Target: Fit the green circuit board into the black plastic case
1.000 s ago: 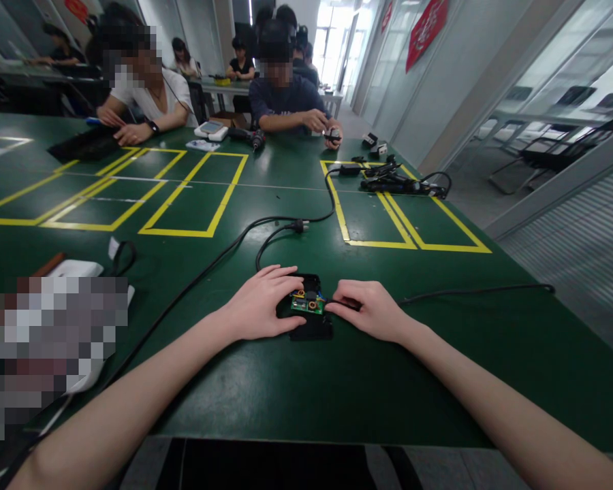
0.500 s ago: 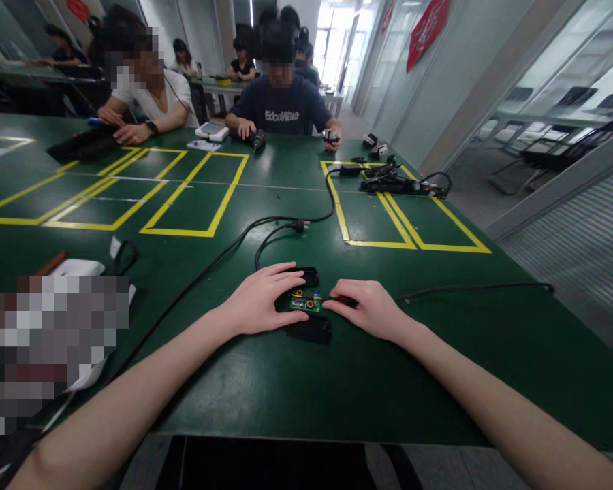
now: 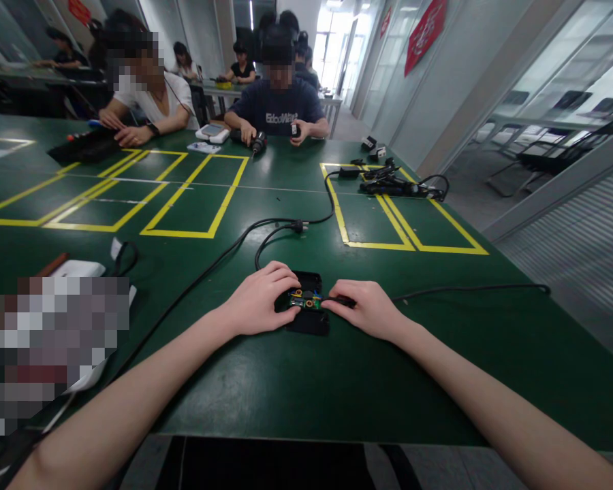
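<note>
Near casing half [image 3: 309, 324] has shifted closer to the circuit board [image 3: 306, 301], which sits between both grips. Left hand [image 3: 258, 299]: part-spread around the board's left end; firm hold cannot be told. Right hand [image 3: 365, 306]: pinching black cable [image 3: 343, 301] beside the board. Board judged still uncovered.

Dark drill [image 3: 259, 143] just beside a white-cased device [image 3: 212, 133]
</note>
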The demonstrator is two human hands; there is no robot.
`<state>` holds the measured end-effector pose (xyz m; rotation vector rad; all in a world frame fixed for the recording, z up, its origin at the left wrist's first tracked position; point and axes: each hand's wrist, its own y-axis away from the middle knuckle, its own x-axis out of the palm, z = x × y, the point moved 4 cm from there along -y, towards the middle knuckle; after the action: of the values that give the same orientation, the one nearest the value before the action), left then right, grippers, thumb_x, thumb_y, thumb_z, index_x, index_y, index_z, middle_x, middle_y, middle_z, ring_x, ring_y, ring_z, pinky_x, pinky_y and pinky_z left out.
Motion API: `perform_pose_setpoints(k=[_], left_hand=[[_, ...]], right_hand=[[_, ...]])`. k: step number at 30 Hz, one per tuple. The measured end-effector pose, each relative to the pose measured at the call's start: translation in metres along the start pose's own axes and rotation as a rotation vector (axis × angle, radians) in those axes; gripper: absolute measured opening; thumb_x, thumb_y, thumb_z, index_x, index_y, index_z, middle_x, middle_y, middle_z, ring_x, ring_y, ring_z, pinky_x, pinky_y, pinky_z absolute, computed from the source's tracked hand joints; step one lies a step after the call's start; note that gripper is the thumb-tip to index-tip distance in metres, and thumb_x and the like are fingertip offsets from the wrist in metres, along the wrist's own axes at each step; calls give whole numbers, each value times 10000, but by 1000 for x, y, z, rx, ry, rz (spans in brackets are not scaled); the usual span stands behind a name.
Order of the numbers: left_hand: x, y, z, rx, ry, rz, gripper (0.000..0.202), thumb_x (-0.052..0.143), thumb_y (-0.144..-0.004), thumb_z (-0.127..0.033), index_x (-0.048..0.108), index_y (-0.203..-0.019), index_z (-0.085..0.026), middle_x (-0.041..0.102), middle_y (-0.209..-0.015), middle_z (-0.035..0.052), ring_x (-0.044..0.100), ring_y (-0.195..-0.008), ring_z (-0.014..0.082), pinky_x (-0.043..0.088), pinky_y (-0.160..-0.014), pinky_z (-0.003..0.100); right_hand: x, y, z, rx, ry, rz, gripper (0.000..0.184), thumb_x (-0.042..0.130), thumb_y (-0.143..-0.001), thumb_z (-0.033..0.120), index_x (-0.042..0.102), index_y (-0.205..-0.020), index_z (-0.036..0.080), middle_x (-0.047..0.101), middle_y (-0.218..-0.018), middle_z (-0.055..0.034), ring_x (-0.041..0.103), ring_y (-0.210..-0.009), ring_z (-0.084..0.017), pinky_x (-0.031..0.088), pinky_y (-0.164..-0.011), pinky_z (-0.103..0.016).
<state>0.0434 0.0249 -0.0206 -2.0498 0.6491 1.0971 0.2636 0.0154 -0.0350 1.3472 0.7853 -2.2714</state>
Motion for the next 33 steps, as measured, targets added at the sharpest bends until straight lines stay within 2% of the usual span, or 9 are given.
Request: perform_pose_setpoints(k=[5, 8, 11, 14, 18, 21, 26, 29, 33], left_hand=[[-8, 0, 2, -42, -10, -40, 278, 692, -907, -335, 659, -1144, -194, 673, -1209, 114, 628, -1152, 274, 577, -959, 429], [-14, 0, 7, -101, -34, -13, 145, 628, -909, -265, 635, -1033, -190, 668, -1021, 66, 653, -948, 228, 562, -823, 355], [-16, -1, 11, -91, -13, 54, 49, 584, -901, -216, 622, -888, -188, 640, -883, 32, 625, -805, 182, 492, -717, 282], [-17, -1, 13, -97, 37, 104, 134, 576, -914, -241, 624, -803, -182, 609, -778, 10, 562, -681, 145, 412, -635, 253], [-20, -1, 15, -175, 192, 121, 233, 573, -933, -308, 629, -758, -165, 511, -606, -38, 442, -545, 104, 326, -565, 236], [-20, -1, 14, -248, 402, 186, 257, 612, -904, -341, 623, -731, -152, 471, -569, -56, 400, -529, 85, 310, -546, 220], [-15, 3, 9, -339, 654, 388, 296, 708, -841, -407, 639, -720, -145, 543, -601, -42, 447, -553, 88, 344, -538, 208], [-14, 5, 9, -365, 664, 410, 271, 738, -828, -406, 680, -787, -144, 568, -596, -43, 465, -541, 87, 348, -531, 202], [-14, 5, 11, -365, 657, 375, 248, 735, -834, -381, 695, -797, -139, 556, -598, -43, 463, -542, 84, 339, -521, 198]], right_hand=[[1, 0, -1, 19, 2, -11, 386, 568, -1042, 467, 655, -787, 190, 694, -750, -33, 614, -619, -142, 406, -583, -253], [1, 0, -1, 16, -7, -18, 382, 561, -1048, 464, 664, -804, 188, 708, -776, -38, 626, -632, -142, 417, -591, -251], [1, 0, -1, 12, -12, -28, 379, 555, -1052, 463, 671, -817, 189, 709, -778, -37, 631, -638, -142, 420, -599, -252], [-2, -1, 1, 1, -10, -71, 379, 551, -1056, 457, 666, -812, 191, 691, -760, -34, 621, -636, -144, 416, -601, -256], [-9, 1, 6, -36, -39, -160, 340, 556, -1056, 406, 649, -812, 189, 664, -755, -34, 594, -631, -137, 403, -595, -259], [-14, 3, 12, -151, -109, -154, 268, 566, -1035, 322, 634, -815, 185, 634, -726, -22, 562, -612, -129, 387, -579, -256], [-14, 6, 19, -261, -196, -45, 219, 552, -996, 213, 617, -789, 182, 610, -696, -1, 515, -571, -103, 378, -566, -238], [-13, 5, 20, -278, -201, -16, 214, 565, -986, 217, 619, -782, 180, 617, -694, 1, 516, -568, -98, 371, -561, -232], [-11, 4, 17, -220, -161, 4, 236, 568, -983, 236, 630, -762, 180, 630, -688, -7, 539, -569, -107, 381, -559, -237]])
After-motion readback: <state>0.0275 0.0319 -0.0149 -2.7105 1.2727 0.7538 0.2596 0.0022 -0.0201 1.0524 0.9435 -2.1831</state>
